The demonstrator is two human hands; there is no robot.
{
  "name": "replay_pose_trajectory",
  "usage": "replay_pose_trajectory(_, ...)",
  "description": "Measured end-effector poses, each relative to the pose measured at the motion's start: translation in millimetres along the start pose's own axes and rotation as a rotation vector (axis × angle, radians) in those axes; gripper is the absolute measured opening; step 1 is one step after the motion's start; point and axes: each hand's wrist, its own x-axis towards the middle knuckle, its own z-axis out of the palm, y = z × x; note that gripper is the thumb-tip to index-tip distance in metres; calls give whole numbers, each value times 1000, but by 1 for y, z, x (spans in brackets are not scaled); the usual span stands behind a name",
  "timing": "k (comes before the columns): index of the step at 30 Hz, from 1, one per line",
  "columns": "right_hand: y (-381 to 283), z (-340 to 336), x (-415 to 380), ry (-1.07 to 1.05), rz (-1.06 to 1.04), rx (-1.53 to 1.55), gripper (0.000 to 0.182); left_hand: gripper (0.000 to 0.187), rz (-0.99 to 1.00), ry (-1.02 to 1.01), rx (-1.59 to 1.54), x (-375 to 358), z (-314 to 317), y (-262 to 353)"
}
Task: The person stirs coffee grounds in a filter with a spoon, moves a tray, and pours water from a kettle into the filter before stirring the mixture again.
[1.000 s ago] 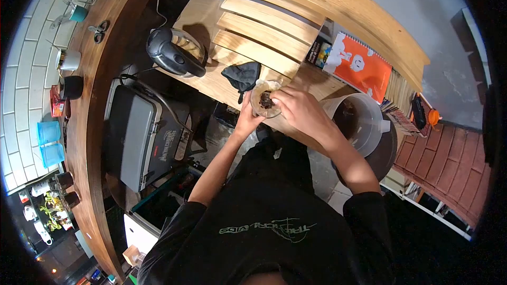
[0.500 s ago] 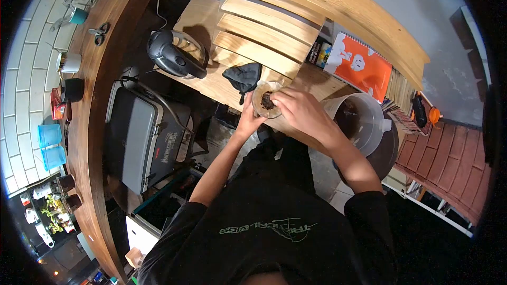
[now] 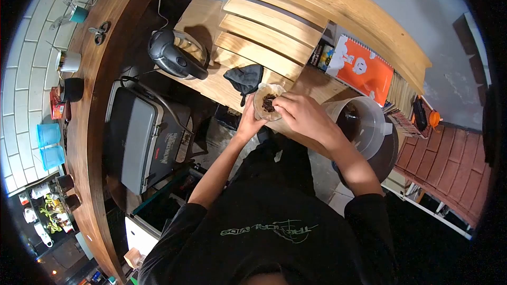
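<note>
My left hand grips the near side of a clear dripper lined with a paper filter that holds dark coffee grounds. My right hand rests on the dripper's right rim, fingers curled over the filter's edge. The dripper sits at the front edge of a slatted wooden table. A dark folded cloth lies just behind it.
A black electric kettle stands at the table's left. A grey contact grill sits lower left beside a curved wooden counter. A white bucket stands to the right, an orange notebook behind it.
The view has shifted slightly. My right fingers have slid a little along the dripper's rim; my left hand keeps its grip.
</note>
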Motion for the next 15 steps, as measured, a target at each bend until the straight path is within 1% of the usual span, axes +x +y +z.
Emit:
replay_pose_trajectory(2,-2,0,-1,54,-29,10,17,82,1,-1,-13,0,0,-2)
replay_pose_trajectory(5,2,1,0,95,-1,-7,18,84,2,-4,-10,-1,0,-3)
replay_pose_trajectory(7,0,0,0,59,2,-16,18,85,-2,-4,5,-4,-1,-3)
replay_pose_trajectory(9,-2,-3,2,21,2,-26,18,93,38,-3,87,-2,-1,1)
replay_pose_trajectory(10,-4,-4,2,32,-3,-19,18,93,32,0,84,-1,0,5)
replay_pose_trajectory(12,-4,-3,2,33,-2,-3,17,102,9,8,75,-2,0,12)
replay_pose_trajectory(13,-3,-1,3,73,-31,-13,13,108,5,28,73,-2,2,8)
replay_pose_trajectory(14,-2,0,3,115,-62,-25,11,108,-3,26,72,-2,4,8)
replay_pose_trajectory(15,-3,0,2,111,-60,-23,11,108,5,35,94,-1,4,9)
